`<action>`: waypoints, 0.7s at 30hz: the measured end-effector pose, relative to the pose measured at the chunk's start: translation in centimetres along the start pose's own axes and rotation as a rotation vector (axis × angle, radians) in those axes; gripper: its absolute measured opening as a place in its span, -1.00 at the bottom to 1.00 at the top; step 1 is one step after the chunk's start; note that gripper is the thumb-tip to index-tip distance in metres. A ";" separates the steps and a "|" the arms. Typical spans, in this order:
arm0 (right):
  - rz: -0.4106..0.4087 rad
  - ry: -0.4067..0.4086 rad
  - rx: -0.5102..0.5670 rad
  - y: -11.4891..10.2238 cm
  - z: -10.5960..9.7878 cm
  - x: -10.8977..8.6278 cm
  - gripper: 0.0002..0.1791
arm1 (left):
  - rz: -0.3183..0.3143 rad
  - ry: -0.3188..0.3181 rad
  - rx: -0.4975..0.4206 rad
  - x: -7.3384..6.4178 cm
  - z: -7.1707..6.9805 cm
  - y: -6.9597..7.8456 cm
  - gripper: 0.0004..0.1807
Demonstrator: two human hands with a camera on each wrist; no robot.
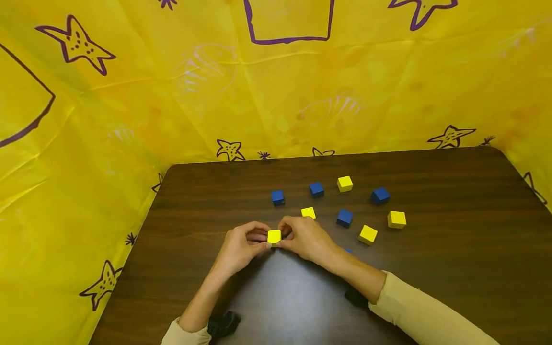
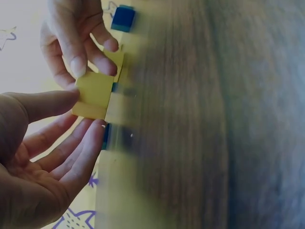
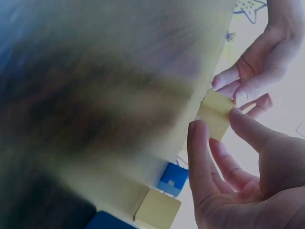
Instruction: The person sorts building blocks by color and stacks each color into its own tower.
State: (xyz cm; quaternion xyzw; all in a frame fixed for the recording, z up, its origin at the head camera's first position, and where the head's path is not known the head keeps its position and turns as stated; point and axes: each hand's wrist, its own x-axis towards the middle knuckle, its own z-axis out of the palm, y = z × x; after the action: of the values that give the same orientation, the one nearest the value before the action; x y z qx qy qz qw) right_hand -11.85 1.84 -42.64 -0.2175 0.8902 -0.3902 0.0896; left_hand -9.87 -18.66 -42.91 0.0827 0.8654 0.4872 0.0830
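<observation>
A yellow cube is held between both hands, near the middle of the table. From the left, my left hand pinches it with thumb and fingertips. My right hand grips the opposite side, its thumb toward the near face. In the left wrist view the yellow cube shows two faces, with fingertips at its edges. The right wrist view shows the same cube between the two hands. Just beyond the right hand, another yellow cube is partly hidden by it.
Several blue cubes and yellow cubes lie scattered on the dark wooden table, mostly beyond and right of the hands. A blue cube peeks out behind the right forearm. Yellow patterned cloth hangs behind the table and at its sides.
</observation>
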 end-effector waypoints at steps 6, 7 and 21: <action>-0.003 -0.001 0.014 -0.1 0.3 -0.1 -0.74 | -0.015 -0.022 0.007 -0.1 -0.4 -0.2 -0.68; -0.005 0.002 0.013 -0.1 0.3 -0.1 -0.73 | -0.013 -0.027 0.007 -0.1 -0.5 -0.3 -0.69; 0.021 -0.001 0.006 -1.4 1.2 1.1 -0.74 | -0.031 -0.067 0.003 0.0 -2.1 -0.8 -0.66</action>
State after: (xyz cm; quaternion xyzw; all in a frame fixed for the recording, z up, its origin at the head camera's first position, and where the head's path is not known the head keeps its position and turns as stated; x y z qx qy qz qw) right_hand -12.01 -0.31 -42.48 -0.2079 0.8912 -0.3919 0.0950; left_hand -10.39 -20.85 -42.50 0.0857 0.8640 0.4817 0.1191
